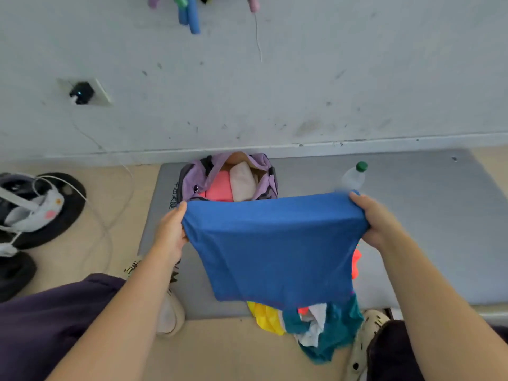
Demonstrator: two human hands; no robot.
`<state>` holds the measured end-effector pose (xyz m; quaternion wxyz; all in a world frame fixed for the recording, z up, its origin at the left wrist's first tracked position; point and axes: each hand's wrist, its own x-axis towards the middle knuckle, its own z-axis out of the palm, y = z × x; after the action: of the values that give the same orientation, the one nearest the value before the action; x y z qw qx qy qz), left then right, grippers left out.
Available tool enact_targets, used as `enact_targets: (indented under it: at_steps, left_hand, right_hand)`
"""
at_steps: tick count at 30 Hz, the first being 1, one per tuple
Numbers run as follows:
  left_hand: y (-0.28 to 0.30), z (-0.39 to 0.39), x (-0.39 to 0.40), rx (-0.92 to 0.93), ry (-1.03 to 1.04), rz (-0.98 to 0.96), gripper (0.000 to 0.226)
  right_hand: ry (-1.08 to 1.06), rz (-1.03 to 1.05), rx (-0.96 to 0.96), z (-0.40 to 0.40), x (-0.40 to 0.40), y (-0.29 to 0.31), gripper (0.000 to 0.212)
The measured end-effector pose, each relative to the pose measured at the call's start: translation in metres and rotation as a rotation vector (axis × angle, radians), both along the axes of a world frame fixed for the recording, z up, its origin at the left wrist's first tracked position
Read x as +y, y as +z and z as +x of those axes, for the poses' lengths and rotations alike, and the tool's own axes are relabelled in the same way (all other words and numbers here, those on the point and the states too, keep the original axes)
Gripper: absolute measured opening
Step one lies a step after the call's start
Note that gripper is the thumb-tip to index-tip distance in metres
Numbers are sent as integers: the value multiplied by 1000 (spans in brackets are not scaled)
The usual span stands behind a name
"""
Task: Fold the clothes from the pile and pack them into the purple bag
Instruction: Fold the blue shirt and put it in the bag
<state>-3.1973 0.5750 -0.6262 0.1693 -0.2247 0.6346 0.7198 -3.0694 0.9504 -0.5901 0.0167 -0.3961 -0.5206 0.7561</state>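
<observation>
Blue garment (pixel 275 243) held up and stretched flat between both hands, top edge taut, lower edge hanging loose over the clothes pile (pixel 310 325). Left hand (pixel 171 232) pinches its left corner, fingers curled into the cloth; right hand (pixel 376 221) grips the right corner likewise. Purple bag (pixel 264 171) sits open at the grey mat's (pixel 439 215) far edge, against the wall, pink and cream folded pieces inside. Water bottle (pixel 353 177) just beside the right hand. Bare mat lies to the right; cables (pixel 110 215) on floor to the left
</observation>
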Motion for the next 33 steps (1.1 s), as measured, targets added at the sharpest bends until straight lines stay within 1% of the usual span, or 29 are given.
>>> enact_targets:
  at_steps: [2, 4, 6, 8, 10, 12, 13, 16, 19, 21, 24, 27, 30, 33]
  left_hand:
    - [40, -2, -3, 87, -39, 48, 32]
    - [77, -4, -7, 164, -58, 124, 32]
    - [112, -5, -9, 231, -66, 182, 27]
    - [142, -3, -10, 280, -73, 202, 25]
    - [166, 0, -11, 327, -101, 189, 24]
    - [179, 4, -12, 379, -142, 169, 24]
    - [184, 7, -12, 400, -161, 149, 26]
    - [188, 16, -9, 442, -177, 91, 26]
    - [180, 24, -7, 434, -171, 82, 22]
    - [170, 27, -8, 423, -211, 55, 26]
    - [155, 28, -9, 412, -254, -15, 34]
    - [142, 23, -8, 385, -256, -66, 33]
    - [125, 15, -6, 354, -246, -109, 30]
    - [100, 5, -7, 328, -185, -245, 23]
  right_hand:
    - [-34, -45, 113, -1, 0, 39, 22]
    - [-94, -112, 255, -1, 3, 72, 16]
    - [-67, -128, 353, 1, 3, 102, 13]
    - [32, -97, 384, 4, 0, 125, 16]
    - [114, -35, 370, 5, -4, 141, 22]
    - [128, -3, 363, 7, -7, 151, 26]
    - [126, 6, 370, 9, -8, 152, 25]
    - [141, 26, 387, 13, -12, 151, 19]
    - [136, 19, 424, 16, -15, 142, 19]
    - [133, 30, 433, 18, -16, 133, 20]
    - [124, 58, 421, 20, -16, 114, 22]
    - [129, 115, 374, 18, -16, 98, 21]
    - [125, 269, 293, 12, -15, 84, 20]
    - [118, 539, 164, 6, -10, 69, 22]
